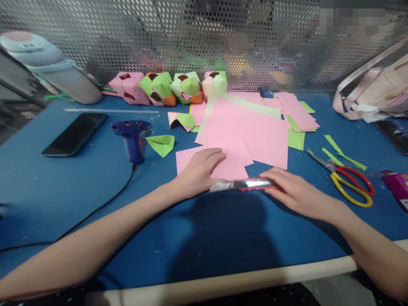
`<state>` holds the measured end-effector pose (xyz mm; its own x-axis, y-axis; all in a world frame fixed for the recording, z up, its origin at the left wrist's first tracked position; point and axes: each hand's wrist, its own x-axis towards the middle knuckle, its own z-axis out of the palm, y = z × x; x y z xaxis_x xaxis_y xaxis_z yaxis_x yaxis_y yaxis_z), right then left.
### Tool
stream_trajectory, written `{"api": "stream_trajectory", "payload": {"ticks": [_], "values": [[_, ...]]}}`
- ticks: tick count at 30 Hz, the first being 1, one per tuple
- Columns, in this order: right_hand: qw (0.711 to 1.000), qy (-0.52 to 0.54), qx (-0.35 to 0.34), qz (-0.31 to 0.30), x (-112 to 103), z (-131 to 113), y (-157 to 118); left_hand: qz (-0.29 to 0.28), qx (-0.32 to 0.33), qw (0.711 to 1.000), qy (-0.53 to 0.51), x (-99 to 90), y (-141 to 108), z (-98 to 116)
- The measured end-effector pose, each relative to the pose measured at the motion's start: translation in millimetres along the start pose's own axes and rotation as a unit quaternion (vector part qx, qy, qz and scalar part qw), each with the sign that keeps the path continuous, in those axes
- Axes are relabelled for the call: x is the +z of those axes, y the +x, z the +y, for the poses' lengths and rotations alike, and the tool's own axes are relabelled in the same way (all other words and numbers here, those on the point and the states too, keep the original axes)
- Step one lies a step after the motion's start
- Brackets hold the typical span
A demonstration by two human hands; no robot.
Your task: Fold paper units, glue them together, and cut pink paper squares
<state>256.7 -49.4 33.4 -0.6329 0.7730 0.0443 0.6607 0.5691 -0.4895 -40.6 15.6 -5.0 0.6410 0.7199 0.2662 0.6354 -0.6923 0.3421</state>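
My right hand [288,187] is closed around the end of a box cutter [251,184] with red edges and a shiny strip. The cutter lies level, and its pale left end reaches my left thumb; whether they touch I cannot tell. My left hand [200,172] rests with fingers stretched out on a small pink paper sheet [188,159]. Beyond it, a larger pink sheet [267,138] overlaps that one. A pale green paper strip [255,107] crosses the far side of the large sheet.
Left of the papers are a blue glue gun [133,142], a phone [75,135] and a folded green piece [162,144]. Folded paper shapes [159,87] line the perforated metal screen [270,51]. Scissors [344,178] and green scraps [346,155] lie on the right.
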Motion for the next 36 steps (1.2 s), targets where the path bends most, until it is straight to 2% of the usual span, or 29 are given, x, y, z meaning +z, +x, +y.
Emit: {"api": "stream_trajectory", "payload": {"ticks": [2, 4, 6, 8, 11, 15, 21, 26, 31, 36], "values": [[0.997, -0.015, 0.052, 0.063, -5.2, 13.0, -2.2, 0.017, -0.021, 0.999, 0.024, 2.3, -0.7, -0.8], [0.984, -0.082, 0.098, 0.120, -6.4, 27.3, -3.2, 0.016, -0.038, 0.998, 0.037, 3.7, -1.4, -1.6], [0.970, -0.150, 0.132, 0.141, -4.7, 38.5, -3.1, 0.013, -0.041, 0.998, 0.038, 4.4, -1.7, -2.1], [0.965, -0.177, 0.143, 0.134, -2.2, 43.3, -2.2, 0.015, -0.036, 0.999, 0.036, 4.7, -1.5, -2.3], [0.973, -0.153, 0.125, 0.117, -0.8, 40.0, -0.8, 0.026, -0.026, 0.999, 0.033, 4.7, -1.2, -1.4], [0.974, -0.145, 0.119, 0.128, -4.5, 37.3, -1.3, 0.062, 0.013, 0.997, 0.043, 3.9, -2.3, 2.1], [0.968, -0.166, 0.160, 0.096, -5.0, 51.2, -2.5, 0.120, 0.097, 0.983, 0.094, 2.7, -6.3, 8.2], [0.960, -0.172, 0.208, 0.076, 0.3, 47.8, -0.5, 0.144, 0.131, 0.972, 0.133, 4.0, -9.2, 9.0], [0.957, -0.199, 0.187, 0.097, 1.2, 44.9, -0.5, 0.160, 0.130, 0.968, 0.142, 5.2, -10.8, 5.9], [0.967, -0.165, 0.138, 0.137, 2.1, 40.7, -1.5, 0.172, 0.140, 0.964, 0.144, 4.5, -10.9, 6.1]]}}
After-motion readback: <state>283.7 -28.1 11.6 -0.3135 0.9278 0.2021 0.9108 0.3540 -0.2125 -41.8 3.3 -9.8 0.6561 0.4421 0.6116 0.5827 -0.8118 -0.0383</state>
